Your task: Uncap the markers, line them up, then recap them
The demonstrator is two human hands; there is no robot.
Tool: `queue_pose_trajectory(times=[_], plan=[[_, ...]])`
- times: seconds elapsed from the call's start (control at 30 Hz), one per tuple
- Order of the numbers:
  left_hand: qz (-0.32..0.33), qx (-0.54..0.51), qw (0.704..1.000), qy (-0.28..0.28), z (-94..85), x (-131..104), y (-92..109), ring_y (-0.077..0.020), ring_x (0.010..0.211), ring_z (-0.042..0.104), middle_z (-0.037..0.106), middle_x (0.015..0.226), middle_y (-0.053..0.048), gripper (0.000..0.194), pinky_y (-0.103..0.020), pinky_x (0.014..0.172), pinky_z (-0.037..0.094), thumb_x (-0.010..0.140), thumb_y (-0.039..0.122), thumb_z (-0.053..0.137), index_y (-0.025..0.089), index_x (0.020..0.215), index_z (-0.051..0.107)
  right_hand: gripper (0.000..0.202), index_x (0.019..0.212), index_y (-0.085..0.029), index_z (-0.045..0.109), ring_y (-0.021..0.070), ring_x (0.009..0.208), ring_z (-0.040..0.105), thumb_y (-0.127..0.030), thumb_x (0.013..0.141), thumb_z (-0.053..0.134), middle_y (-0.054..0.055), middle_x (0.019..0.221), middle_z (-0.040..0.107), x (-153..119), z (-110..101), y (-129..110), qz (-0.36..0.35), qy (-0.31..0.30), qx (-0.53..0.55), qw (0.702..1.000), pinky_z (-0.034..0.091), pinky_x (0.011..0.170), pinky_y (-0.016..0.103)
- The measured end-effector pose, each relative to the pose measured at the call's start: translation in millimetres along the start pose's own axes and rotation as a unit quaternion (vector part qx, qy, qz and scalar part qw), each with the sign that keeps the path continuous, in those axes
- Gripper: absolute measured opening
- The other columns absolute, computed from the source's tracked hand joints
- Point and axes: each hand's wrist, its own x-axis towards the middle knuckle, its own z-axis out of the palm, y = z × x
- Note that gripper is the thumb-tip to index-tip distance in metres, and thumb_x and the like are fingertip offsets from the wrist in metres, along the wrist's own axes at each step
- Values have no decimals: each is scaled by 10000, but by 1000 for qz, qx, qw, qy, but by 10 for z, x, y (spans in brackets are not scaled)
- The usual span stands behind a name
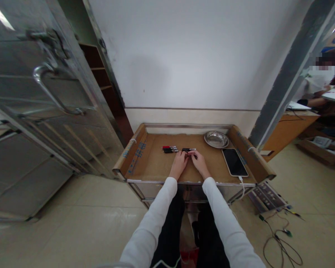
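Observation:
Several markers, one red [169, 147] and others black [171, 151], lie side by side on the brown cardboard surface [156, 167] of a small table. Another black marker [189, 149] rests just beyond my fingertips. My left hand [179, 163] and my right hand [199, 162] are close together at the middle of the surface, fingers bent toward each other. A small dark item shows between the fingertips, too small to make out, and both hands appear closed on it.
A round metal dish [216, 139] sits at the back right. In front of it lies a phone [235, 162] with a white cable [242, 186]. Raised cardboard sides edge the table. Behind is a white wall; a metal door [44, 96] stands left. A person [319, 80] sits far right.

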Motion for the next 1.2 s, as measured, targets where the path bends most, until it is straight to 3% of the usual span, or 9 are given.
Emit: queue_pose_trajectory(times=[0.27,0.53,0.63,0.87,1.03,1.2], plan=[[21,14,1000,-17,-28,1,35,-212,971,542,561,980,-76,68,-374,903,454,885,215,536,174,935,554,303,1033,-198,573,187,964,643,-167,761,444,89,1013,678,-19,-15,18,-26,38,-18,999,492,930,378],[-28,45,999,0,-37,8,41,-200,938,558,562,953,-75,79,-353,869,456,906,190,497,167,914,572,385,1083,-193,571,202,1021,596,-117,747,398,98,1086,634,-29,5,25,-65,2,-94,993,453,972,398],[-50,49,997,11,-39,21,32,-205,949,559,563,966,-81,72,-354,868,452,905,196,505,161,934,561,348,1039,-189,588,222,1059,538,-105,752,410,103,1072,602,-41,-25,-10,-84,16,-161,983,420,981,405],[-67,52,996,7,-40,55,37,-187,910,556,556,912,-55,65,-326,837,443,893,231,552,172,877,529,216,797,-188,607,233,871,475,-92,778,414,89,879,509,-93,-59,-9,-43,61,-295,953,399,874,403],[-48,97,994,7,-35,41,64,-217,913,555,561,923,-84,133,-344,829,450,906,299,524,173,875,552,223,852,-178,618,234,864,467,-95,794,420,93,892,523,-97,-39,12,-38,55,-325,944,389,854,382],[-53,121,991,22,-40,17,111,-239,913,558,572,934,-115,153,-368,826,452,920,198,424,158,910,572,273,911,-170,637,230,865,475,-79,785,412,95,915,537,-103,-48,7,-33,54,-331,942,388,853,376]])
